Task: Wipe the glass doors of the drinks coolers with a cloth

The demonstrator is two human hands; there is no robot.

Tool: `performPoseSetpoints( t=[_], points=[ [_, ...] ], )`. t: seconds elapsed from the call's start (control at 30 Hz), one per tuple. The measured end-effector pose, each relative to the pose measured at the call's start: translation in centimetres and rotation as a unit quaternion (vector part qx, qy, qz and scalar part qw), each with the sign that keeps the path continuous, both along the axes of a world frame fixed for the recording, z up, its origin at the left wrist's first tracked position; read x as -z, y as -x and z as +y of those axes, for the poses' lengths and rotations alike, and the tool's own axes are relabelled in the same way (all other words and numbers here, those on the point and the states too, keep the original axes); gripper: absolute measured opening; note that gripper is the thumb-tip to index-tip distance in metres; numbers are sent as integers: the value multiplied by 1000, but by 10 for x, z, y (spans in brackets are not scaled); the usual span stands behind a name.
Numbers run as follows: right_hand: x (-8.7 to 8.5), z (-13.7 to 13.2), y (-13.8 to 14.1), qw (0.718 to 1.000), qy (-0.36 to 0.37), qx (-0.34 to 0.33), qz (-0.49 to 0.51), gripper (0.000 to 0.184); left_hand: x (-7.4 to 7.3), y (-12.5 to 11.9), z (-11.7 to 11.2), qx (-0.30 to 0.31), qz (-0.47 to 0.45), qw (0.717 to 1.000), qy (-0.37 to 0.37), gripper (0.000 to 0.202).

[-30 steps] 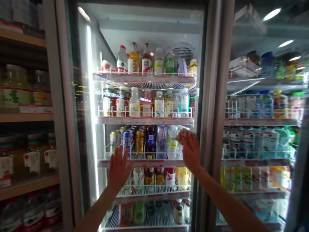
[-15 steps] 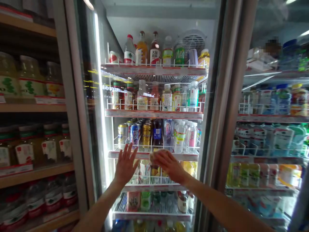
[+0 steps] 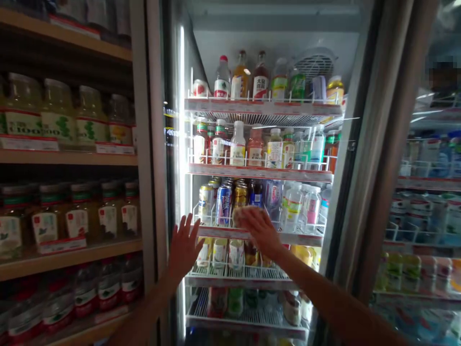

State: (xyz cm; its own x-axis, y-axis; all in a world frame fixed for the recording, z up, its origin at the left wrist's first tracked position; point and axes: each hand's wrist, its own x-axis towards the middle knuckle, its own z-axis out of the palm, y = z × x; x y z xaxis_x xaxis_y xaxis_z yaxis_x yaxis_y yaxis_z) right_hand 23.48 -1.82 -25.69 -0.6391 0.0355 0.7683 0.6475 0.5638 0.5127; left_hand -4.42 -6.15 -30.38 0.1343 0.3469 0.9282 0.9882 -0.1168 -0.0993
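Note:
A glass door (image 3: 281, 283) of a lit drinks cooler stands before me, faint reflections on its surface. My right hand (image 3: 257, 228) lies flattened over a pale cloth (image 3: 239, 215), which seems pressed to the glass in front of the canned drinks. Only the cloth's left edge shows past my fingers. Left of it, my left hand (image 3: 185, 247) is raised with fingers spread and nothing in it, near the door's left edge. Whether it touches the glass, I cannot tell. Behind the glass, a blue can (image 3: 224, 204) and gold cans (image 3: 240, 192) stand between my hands.
Wooden shelves (image 3: 68, 156) with bottled juices rise on the left beside the cooler's frame (image 3: 153, 144). To the right, a thick metal door frame (image 3: 392, 144) separates off another cooler full of bottles (image 3: 418, 211). Inside, wire racks (image 3: 259, 170) carry bottles and cans.
The view has turned left, so the cooler sits further right. Against the shelves, my right hand with the cloth has moved left and slightly up; my left hand has shifted left toward the door's edge.

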Motion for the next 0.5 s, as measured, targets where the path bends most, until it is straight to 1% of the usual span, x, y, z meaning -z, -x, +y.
performPoseSetpoints(
  t=[0.07, 0.1, 0.17, 0.23, 0.27, 0.37, 0.4, 0.43, 0.5],
  points=[
    [-10, 1, 13, 998, 3, 27, 62, 48, -2, 7, 0, 7, -15, 1000, -5, 56],
    [-13, 1, 20, 998, 0, 24, 56, 49, -3, 11, 0, 7, -21, 1000, -5, 56],
    [-13, 0, 35, 1000, -11, -9, -22, 51, -5, 18, 0, -3, -22, 1000, -4, 56],
    [-13, 0, 51, 994, -16, -42, -95, 53, -7, 24, 0, -16, -12, 1000, -5, 54],
    [-16, 0, 59, 994, -13, -44, -96, 54, -8, 27, 0, -22, -6, 1000, -7, 54],
    [-31, 1, 86, 1000, 9, -13, 9, 52, -11, 35, 0, -29, -5, 1000, -8, 53],
    [-34, 0, 95, 999, 16, -8, 30, 51, -12, 37, -1, -30, -10, 999, -8, 54],
    [-35, -1, 103, 999, 18, -13, 26, 50, -13, 40, -1, -31, -15, 999, -7, 54],
    [-34, -3, 119, 998, 11, -50, -48, 51, -14, 47, -3, -37, -23, 999, -9, 55]
  ],
)
